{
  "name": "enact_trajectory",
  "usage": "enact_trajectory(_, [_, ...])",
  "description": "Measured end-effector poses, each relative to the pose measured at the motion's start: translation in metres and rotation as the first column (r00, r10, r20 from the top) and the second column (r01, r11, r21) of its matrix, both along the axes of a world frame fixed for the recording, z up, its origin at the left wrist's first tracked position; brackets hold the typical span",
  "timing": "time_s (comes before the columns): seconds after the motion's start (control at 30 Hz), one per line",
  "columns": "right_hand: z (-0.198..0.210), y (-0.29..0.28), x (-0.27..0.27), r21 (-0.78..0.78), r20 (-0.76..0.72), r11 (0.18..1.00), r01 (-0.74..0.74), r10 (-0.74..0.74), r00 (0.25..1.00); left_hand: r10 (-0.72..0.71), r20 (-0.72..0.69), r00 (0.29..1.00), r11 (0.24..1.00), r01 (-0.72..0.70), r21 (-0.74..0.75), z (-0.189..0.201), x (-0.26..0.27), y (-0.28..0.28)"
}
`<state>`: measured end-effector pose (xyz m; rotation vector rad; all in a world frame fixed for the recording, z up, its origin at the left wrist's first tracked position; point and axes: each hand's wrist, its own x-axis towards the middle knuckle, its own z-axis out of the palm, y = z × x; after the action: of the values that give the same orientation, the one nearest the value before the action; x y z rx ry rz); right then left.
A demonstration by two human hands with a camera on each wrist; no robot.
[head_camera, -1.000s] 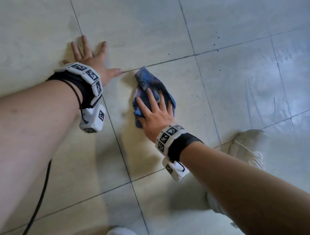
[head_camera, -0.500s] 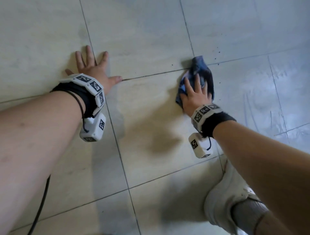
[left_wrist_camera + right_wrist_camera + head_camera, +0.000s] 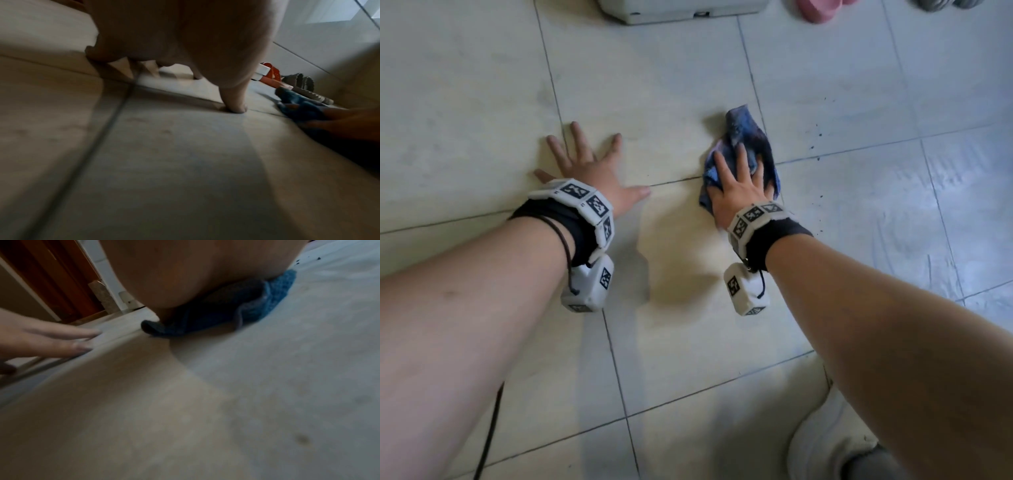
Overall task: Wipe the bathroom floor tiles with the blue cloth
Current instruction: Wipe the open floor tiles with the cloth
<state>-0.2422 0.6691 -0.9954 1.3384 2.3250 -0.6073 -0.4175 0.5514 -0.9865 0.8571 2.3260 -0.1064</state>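
Two hands down | blue cloth (image 3: 743, 150) pressed flat under right hand (image 3: 739, 192), fingers straight | left hand (image 3: 592, 171) spread on floor tiles (image 3: 671, 85) | mid-wipe | dark specks (image 3: 816, 144) right of grip judged next

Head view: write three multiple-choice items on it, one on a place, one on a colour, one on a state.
1. Where is the cloth?
A. under the right hand
B. under the left hand
C. on the shoe

2. What colour is the cloth?
A. red
B. blue
C. yellow

3. How does the left hand lie?
A. clenched in a fist
B. lifted off the floor
C. flat, fingers spread on the tiles

Key:
1 A, the right hand presses on it.
2 B, the fabric is blue.
3 C, palm down beside the cloth.
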Motion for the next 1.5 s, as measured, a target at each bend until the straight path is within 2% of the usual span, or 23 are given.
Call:
enact_trajectory(0.07, [0.001,-0.006,-0.003,-0.01,-0.005,1.0,-0.001,0.001,1.0,-0.029,0.013,0.999,0.999,0.029,0.026,0.0,0.012,0.009])
enact_trajectory(0.23, [0.0,-0.013,-0.001,0.003,-0.024,0.991,-0.135,0.135,0.991,-0.087,0.023,0.996,0.996,0.086,0.03,-0.001,0.016,0.03])
enact_trajectory(0.4, [-0.002,0.006,-0.005,0.032,-0.031,0.981,-0.193,0.194,0.981,-0.094,0.028,0.995,0.995,0.093,0.034,0.001,0.017,0.05])
enact_trajectory(0.67, [-0.005,0.054,-0.033,0.053,-0.069,0.98,-0.19,0.194,0.979,-0.161,0.035,0.986,0.987,0.161,0.01,0.001,0.002,0.075])
enact_trajectory(1.0, [-0.007,0.116,-0.041,0.102,-0.074,0.991,-0.084,0.092,0.993,-0.214,0.053,0.975,0.977,0.215,0.001,0.002,0.001,0.109])
enact_trajectory(1.2, [-0.007,0.15,-0.004,0.143,-0.07,0.981,0.131,-0.122,0.99,-0.256,0.056,0.965,0.967,0.257,-0.001,0.003,0.011,0.129])
enact_trajectory(1.37, [-0.005,0.135,0.008,0.136,0.004,0.953,0.27,-0.273,0.962,-0.264,0.021,0.964,0.963,0.265,-0.056,0.007,0.014,0.146])
enact_trajectory(1.5, [-0.004,0.095,-0.022,0.047,-0.037,0.989,0.14,-0.138,0.99,-0.245,0.026,0.969,0.963,0.247,-0.108,0.009,0.015,0.156])
